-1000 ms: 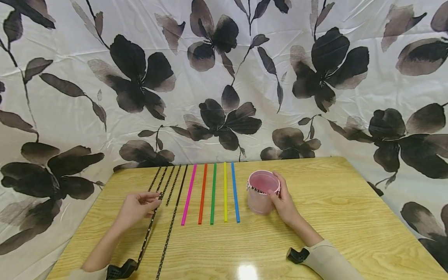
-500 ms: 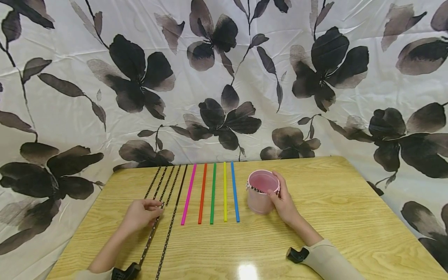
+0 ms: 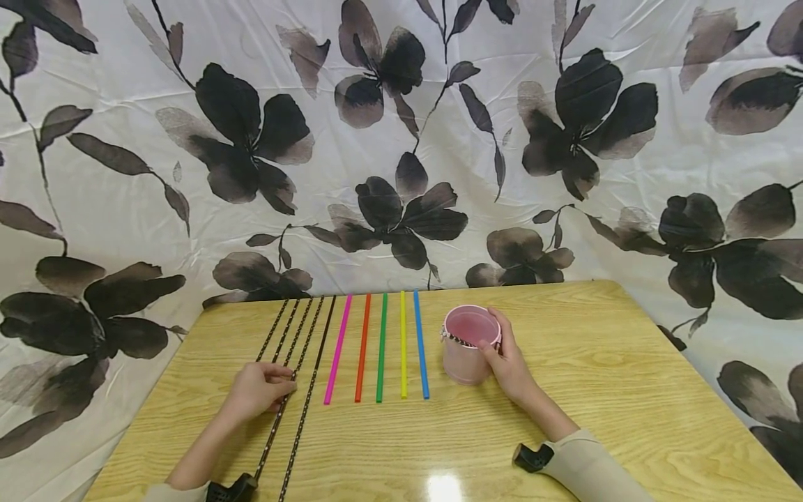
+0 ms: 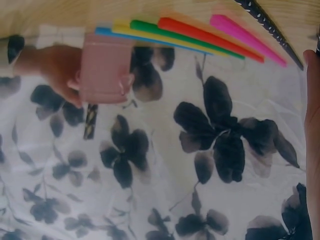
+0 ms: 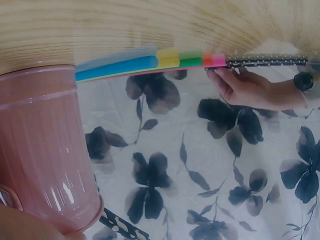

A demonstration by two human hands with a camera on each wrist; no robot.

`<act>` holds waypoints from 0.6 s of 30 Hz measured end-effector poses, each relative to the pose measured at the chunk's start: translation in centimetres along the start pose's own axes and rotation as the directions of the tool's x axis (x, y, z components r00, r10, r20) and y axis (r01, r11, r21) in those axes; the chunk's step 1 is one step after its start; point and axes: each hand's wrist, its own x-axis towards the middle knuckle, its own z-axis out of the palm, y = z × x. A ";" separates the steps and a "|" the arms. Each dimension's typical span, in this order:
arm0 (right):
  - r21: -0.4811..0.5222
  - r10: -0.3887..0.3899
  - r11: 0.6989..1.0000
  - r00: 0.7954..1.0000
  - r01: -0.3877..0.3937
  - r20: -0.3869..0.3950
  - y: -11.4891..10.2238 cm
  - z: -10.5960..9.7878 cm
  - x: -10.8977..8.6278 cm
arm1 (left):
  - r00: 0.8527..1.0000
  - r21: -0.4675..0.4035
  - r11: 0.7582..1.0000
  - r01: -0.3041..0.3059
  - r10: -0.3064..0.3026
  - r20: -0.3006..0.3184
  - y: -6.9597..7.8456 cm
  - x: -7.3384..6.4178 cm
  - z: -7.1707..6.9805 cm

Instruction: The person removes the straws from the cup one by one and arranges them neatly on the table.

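My left hand (image 3: pixel 260 387) is low over the left part of the table, thumb and fingers pinching the far end of a black patterned straw (image 3: pixel 271 443). That straw slants back toward the wrist; the fingers hide its tip. Just right of it lies another black patterned straw (image 3: pixel 300 425). My right hand (image 3: pixel 509 359) holds a small pink bucket (image 3: pixel 464 366) upright, thumb at the rim and fingers round the far side. In the right wrist view, the bucket (image 5: pixel 45 145) fills the left side, and a black-and-white patterned strip (image 5: pixel 122 227) shows beyond it.
Several black patterned straws (image 3: pixel 309 335) lie in a row at the back left. Beside them are pink (image 3: pixel 339 348), red (image 3: pixel 363 348), green (image 3: pixel 382 348), yellow (image 3: pixel 403 348) and blue (image 3: pixel 422 348) straws. A floral cloth (image 3: pixel 389 139) hangs behind the wooden table (image 3: pixel 596 362).
My left hand has moved nearer the body and slightly right with the black patterned straw, now closer to the straw on its right. The right hand and bucket have stayed put.
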 end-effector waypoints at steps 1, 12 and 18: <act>0.003 0.001 1.000 1.000 -0.001 0.000 0.0 0.0 0.0 | 1.000 0.006 1.000 -0.001 0.001 -0.002 0.0 0.0 0.0; 0.020 0.007 1.000 1.000 -0.007 -0.002 0.1 0.0 0.2 | 1.000 0.052 0.999 -0.007 0.007 -0.010 0.2 0.0 0.3; 0.014 0.009 1.000 1.000 -0.009 -0.001 0.3 0.0 0.1 | 1.000 0.068 0.998 0.008 -0.008 -0.013 0.3 0.0 0.4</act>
